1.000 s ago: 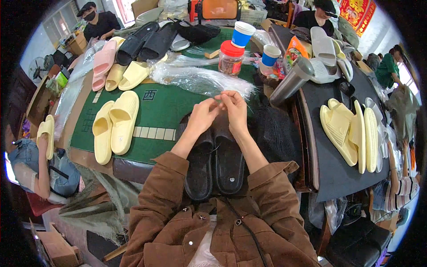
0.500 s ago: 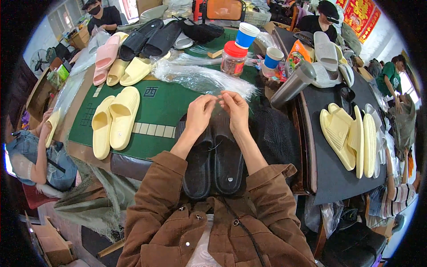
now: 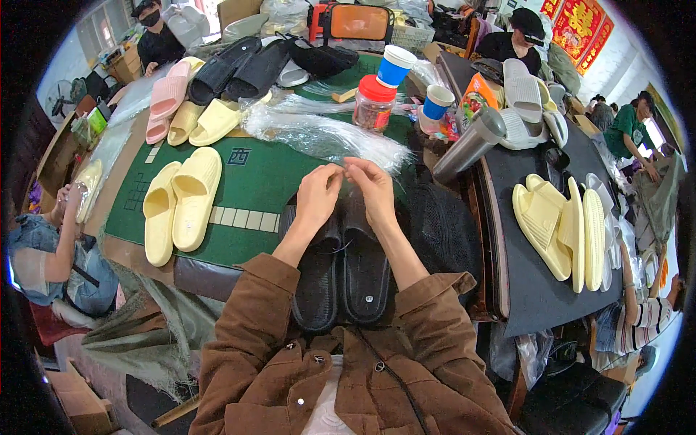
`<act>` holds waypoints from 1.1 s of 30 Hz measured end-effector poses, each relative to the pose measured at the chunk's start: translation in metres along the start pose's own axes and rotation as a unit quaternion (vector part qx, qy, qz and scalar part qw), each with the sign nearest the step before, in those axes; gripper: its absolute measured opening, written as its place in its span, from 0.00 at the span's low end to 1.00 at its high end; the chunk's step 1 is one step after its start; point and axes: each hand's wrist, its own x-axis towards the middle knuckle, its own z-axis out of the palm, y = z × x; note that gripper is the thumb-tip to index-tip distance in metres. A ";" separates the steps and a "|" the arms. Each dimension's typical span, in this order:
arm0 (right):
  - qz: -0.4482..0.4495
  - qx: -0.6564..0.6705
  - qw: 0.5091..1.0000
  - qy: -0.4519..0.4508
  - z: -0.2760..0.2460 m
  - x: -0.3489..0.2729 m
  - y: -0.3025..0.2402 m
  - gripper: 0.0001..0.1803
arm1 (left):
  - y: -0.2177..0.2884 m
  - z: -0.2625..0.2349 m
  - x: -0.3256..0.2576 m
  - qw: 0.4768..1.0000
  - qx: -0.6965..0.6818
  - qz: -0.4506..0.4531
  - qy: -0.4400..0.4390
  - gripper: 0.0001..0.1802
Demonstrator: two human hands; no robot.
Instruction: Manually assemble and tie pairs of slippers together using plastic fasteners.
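Black slippers (image 3: pixel 344 272) side by side at table edge, under both hands. Left hand (image 3: pixel 317 197) and right hand (image 3: pixel 373 188) pinching clear bag (image 3: pixel 341 170) between fingertips. Farther: red-lidded jar (image 3: pixel 375 104), contents unclear; blue cups (image 3: pixel 396 67).

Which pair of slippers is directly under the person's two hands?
The black pair, lying side by side at the table edge nearest the person. Both the left hand and right hand are above it; the yellow pair lies apart on the green mat.
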 end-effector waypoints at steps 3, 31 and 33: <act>-0.003 0.026 0.999 0.018 -0.002 0.000 0.001 0.10 | 0.001 0.000 0.000 1.000 0.016 0.014 0.002 0.07; -0.056 -0.096 0.994 0.000 -0.004 0.005 0.018 0.09 | -0.014 -0.001 0.002 0.998 0.034 0.003 -0.050 0.08; -0.027 -0.086 0.996 0.001 0.003 -0.003 0.008 0.08 | -0.014 -0.004 0.000 0.998 0.028 -0.001 -0.050 0.08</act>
